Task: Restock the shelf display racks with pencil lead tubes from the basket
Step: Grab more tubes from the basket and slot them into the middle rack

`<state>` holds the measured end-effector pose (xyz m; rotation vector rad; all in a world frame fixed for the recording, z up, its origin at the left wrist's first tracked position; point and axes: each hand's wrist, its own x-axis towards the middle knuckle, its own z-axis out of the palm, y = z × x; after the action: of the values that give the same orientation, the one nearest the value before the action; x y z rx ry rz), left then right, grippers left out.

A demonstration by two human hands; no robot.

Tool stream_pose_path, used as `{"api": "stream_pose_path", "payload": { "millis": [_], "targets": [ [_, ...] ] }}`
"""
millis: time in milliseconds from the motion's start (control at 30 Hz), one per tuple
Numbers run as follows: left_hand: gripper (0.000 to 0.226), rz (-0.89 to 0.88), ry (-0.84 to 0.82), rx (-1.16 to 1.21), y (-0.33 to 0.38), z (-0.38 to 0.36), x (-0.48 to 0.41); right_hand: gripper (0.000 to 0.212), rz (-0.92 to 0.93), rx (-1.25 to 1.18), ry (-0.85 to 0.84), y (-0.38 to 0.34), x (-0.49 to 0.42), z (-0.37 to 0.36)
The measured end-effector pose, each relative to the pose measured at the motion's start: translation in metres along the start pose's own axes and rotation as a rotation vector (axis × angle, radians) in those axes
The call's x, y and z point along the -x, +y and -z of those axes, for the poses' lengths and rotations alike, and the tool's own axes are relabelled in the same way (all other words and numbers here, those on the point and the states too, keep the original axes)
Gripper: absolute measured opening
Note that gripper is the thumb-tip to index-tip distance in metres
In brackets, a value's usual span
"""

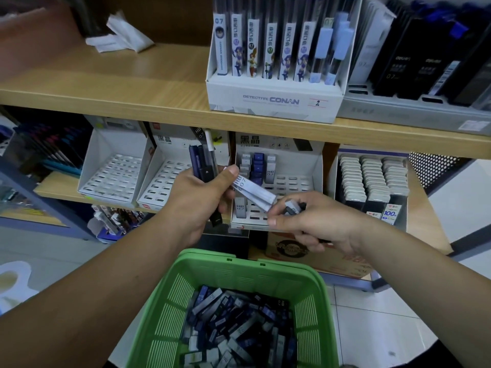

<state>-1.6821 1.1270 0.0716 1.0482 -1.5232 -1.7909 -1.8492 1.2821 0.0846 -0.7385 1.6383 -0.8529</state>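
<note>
Wood shelves [132, 83] over pale floor tiles [398, 314] carry white display racks [297, 179]. Left hand [196, 200] grips a fan of lead tubes [203, 162]; right hand [318, 221] curls round a half-hidden dark tube [293, 209]. Green basket [255, 262], cut off below, holds more.

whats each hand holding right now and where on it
The left hand grips a bunch of lead tubes round their middles; the right hand pinches the free end of one pale tube in that bunch.
</note>
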Motion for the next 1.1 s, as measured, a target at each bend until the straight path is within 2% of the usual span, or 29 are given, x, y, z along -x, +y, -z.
{"api": "stream_pose_path", "payload": {
  "millis": [133, 267, 500, 567, 667, 767, 867, 1100],
  "targets": [
    [0.03, -0.011, -0.033, -0.036, 0.003, 0.0, 0.003, 0.034, 0.166, -0.098, 0.149, -0.004, 0.001, 0.004],
    [0.026, -0.001, -0.106, -0.048, 0.002, -0.011, 0.014, 0.018, 0.309, -0.09, 0.164, -0.005, -0.003, -0.009],
    [0.028, 0.009, -0.172, 0.012, 0.006, -0.016, 0.018, 0.016, 0.287, -0.071, 0.079, -0.005, -0.004, -0.011],
    [0.024, 0.013, -0.178, 0.003, 0.008, -0.014, 0.016, 0.016, 0.262, -0.095, 0.157, -0.003, -0.009, -0.006],
    [0.018, 0.017, -0.16, -0.099, 0.007, -0.008, 0.011, 0.01, 0.243, -0.104, 0.415, 0.001, -0.022, 0.009],
    [0.013, 0.006, -0.105, -0.176, 0.004, -0.004, 0.01, 0.014, 0.284, -0.156, 0.614, 0.004, -0.037, 0.015],
    [0.014, 0.008, -0.056, -0.179, 0.005, -0.003, 0.014, 0.019, 0.301, -0.236, 0.661, 0.002, -0.053, 0.007],
    [0.017, -0.06, 0.007, -0.186, 0.008, 0.001, 0.011, 0.021, 0.304, -0.087, 0.7, 0.004, -0.078, 0.011]
  ]
}}
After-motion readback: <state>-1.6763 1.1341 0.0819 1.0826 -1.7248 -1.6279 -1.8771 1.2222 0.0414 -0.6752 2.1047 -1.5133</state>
